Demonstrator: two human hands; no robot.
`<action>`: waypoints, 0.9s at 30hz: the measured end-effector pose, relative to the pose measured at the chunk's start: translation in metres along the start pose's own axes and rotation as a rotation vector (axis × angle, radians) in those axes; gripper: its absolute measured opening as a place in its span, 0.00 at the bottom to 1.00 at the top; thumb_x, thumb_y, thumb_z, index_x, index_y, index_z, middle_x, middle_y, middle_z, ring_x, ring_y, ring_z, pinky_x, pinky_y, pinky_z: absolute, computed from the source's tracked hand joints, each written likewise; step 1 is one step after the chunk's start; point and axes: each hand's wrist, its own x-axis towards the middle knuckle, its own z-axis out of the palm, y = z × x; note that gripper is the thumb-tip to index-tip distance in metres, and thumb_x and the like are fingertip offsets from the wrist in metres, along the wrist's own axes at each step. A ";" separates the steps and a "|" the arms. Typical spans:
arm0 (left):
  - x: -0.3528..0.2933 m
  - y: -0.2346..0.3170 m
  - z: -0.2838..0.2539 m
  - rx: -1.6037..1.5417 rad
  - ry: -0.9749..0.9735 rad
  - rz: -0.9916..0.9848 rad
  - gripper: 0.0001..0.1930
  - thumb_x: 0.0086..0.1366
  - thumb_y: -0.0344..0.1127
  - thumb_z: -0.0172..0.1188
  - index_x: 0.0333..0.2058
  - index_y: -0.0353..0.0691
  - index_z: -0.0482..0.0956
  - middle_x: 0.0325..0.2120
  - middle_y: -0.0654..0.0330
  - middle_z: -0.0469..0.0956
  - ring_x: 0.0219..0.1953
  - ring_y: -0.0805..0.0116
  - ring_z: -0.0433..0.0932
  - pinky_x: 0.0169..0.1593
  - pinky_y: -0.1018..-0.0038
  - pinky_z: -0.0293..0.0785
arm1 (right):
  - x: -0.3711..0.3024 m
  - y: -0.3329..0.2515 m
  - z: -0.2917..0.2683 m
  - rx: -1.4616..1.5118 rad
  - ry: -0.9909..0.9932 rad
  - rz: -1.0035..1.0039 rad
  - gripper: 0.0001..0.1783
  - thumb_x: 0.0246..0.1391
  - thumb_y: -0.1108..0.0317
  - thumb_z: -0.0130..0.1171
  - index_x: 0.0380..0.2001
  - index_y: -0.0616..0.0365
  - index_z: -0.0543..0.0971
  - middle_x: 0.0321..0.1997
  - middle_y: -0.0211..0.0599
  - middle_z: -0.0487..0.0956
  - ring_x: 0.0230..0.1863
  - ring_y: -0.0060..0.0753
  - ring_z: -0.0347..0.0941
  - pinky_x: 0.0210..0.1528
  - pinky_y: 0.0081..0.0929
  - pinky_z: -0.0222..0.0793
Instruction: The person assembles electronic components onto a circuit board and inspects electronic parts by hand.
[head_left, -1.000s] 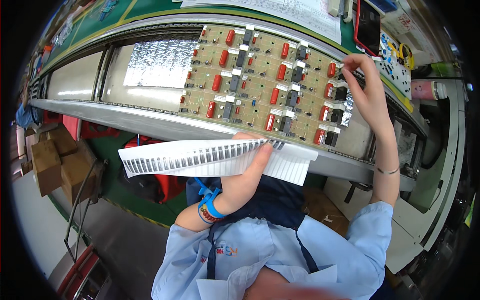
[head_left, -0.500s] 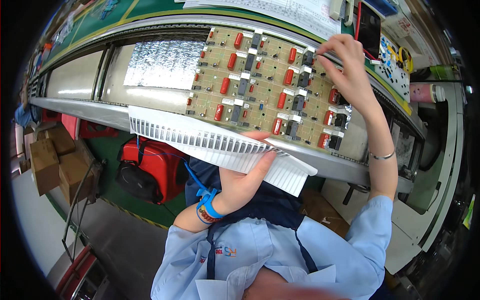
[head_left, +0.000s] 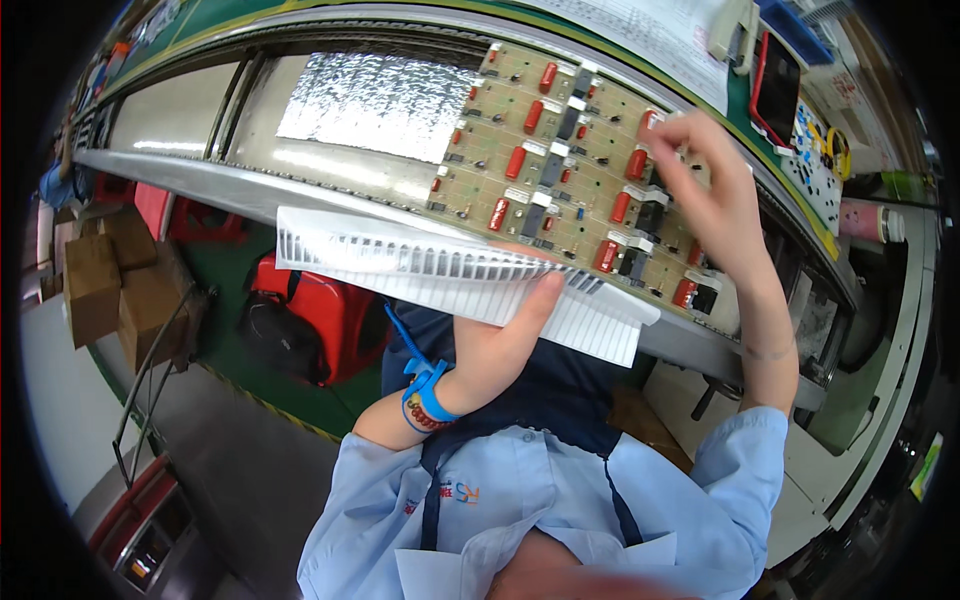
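My left hand [head_left: 510, 340] grips a white sheet of labels [head_left: 400, 262] with printed dark marks, thumb on top, fingers mostly hidden beneath. The sheet is curled and held over the near rail. My right hand [head_left: 712, 185] hovers over the right part of a circuit board panel [head_left: 590, 185], its thumb and index finger bent together beside a red capacitor [head_left: 637, 164]. Slight blur hides what, if anything, is between those fingertips. Rows of red capacitors and dark block components [head_left: 650, 216] stand on the panel, several with white labels. My right hand covers some components.
The panel lies on a conveyor with a metal near rail [head_left: 190, 182]. Left of it is a silvery foil sheet [head_left: 370, 105]. Beyond are papers [head_left: 660, 40], a red-edged phone [head_left: 775, 88] and small parts on a white board [head_left: 812, 165]. Cardboard boxes [head_left: 92, 290] stand at the left.
My view has shifted, and the panel appears farther right. My right hand has moved down and its fingers are more bent. My left hand keeps its grip on the label sheet.
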 end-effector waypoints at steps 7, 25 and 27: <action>0.002 -0.004 -0.001 -0.043 -0.033 -0.027 0.06 0.58 0.25 0.56 0.35 0.34 0.70 0.32 0.60 0.72 0.35 0.76 0.70 0.40 0.81 0.67 | -0.031 -0.053 0.018 0.294 -0.285 0.105 0.11 0.39 0.75 0.64 0.30 0.62 0.76 0.30 0.35 0.73 0.32 0.27 0.71 0.34 0.21 0.67; 0.004 0.003 -0.014 0.058 -0.034 -0.063 0.05 0.59 0.27 0.53 0.34 0.37 0.69 0.33 0.61 0.71 0.36 0.77 0.67 0.43 0.80 0.62 | 0.001 0.017 0.007 0.000 -0.111 0.018 0.11 0.48 0.80 0.50 0.36 0.61 0.65 0.33 0.36 0.68 0.37 0.32 0.66 0.42 0.24 0.62; 0.004 0.000 -0.017 0.032 -0.021 -0.045 0.05 0.59 0.26 0.54 0.34 0.36 0.70 0.32 0.61 0.71 0.35 0.76 0.68 0.43 0.80 0.64 | 0.002 0.016 0.009 -0.286 -0.132 -0.083 0.09 0.48 0.80 0.50 0.34 0.61 0.66 0.32 0.37 0.68 0.37 0.33 0.66 0.43 0.26 0.60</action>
